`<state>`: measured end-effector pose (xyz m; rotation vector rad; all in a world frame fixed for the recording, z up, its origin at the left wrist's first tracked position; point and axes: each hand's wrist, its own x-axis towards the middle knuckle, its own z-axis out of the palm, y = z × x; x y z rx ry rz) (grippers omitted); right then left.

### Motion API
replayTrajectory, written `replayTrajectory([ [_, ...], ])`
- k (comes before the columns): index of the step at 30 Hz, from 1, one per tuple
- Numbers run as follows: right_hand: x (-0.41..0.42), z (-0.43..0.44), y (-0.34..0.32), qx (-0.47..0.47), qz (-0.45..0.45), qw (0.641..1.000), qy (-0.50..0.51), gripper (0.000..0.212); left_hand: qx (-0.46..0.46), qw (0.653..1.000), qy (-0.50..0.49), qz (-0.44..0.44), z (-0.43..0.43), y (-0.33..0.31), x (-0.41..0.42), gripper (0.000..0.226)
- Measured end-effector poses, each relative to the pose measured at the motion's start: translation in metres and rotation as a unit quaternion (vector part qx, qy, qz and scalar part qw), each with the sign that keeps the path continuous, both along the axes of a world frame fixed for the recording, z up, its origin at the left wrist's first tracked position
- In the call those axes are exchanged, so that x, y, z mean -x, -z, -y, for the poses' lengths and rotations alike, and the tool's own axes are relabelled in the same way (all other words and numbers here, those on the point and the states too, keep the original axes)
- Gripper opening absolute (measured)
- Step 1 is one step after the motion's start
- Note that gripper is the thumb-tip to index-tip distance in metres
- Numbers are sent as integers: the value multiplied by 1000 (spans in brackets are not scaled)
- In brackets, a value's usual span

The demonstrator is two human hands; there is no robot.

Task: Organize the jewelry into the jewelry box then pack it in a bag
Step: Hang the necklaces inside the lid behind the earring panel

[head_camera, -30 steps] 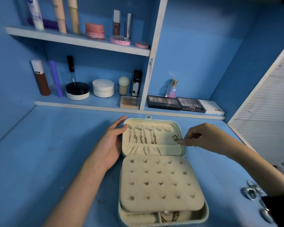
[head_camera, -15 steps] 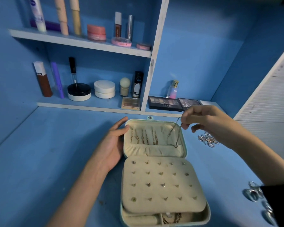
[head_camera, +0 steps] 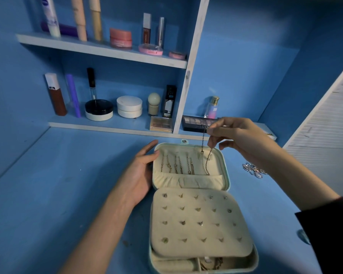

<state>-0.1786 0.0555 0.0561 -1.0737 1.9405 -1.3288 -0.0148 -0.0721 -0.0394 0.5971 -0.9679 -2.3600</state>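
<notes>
Head view: right hand (head_camera: pixel 240 137) pinches a dark beaded chain (head_camera: pixel 207 165) between thumb and fingertips. The chain hangs over the right side of the open jewelry box (head_camera: pixel 186 181) lid. Left hand (head_camera: pixel 139 175) lies with fingers straight, touching the lid's left edge. Silver jewelry (head_camera: pixel 252 170) lies on the blue table (head_camera: pixel 67 194), right of the box.

The surface (head_camera: pixel 67 194) and back wall (head_camera: pixel 236 66) are flat blue; the jewelry box (head_camera: pixel 166 181) has a pale mint shell and cream lining; its earring pad (head_camera: pixel 198 232) is cream, dotted with even rows of gold and silvery studs; the chains (head_camera: pixel 178 165) are gold; the beaded chain (head_camera: pixel 207 163) is dark bronze; the jewelry heap (head_camera: pixel 253 170) is silver; the jar (head_camera: pixel 120 38) is pink; the bottle (head_camera: pixel 56 95) is brown, capped white; the tube (head_camera: pixel 73 95) is purple; the sleeve (head_camera: pixel 329 234) is black.
</notes>
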Motion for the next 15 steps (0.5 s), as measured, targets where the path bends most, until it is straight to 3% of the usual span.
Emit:
replayTrajectory([
  [8, 7, 1, 10, -62, -135, 988, 52, 11, 18, 1000, -2, 15, 0, -1, 0, 42],
  [15, 0, -16, 9, -147, -246, 955, 79, 15, 16, 1000, -2, 16, -1, -2, 0, 41],
])
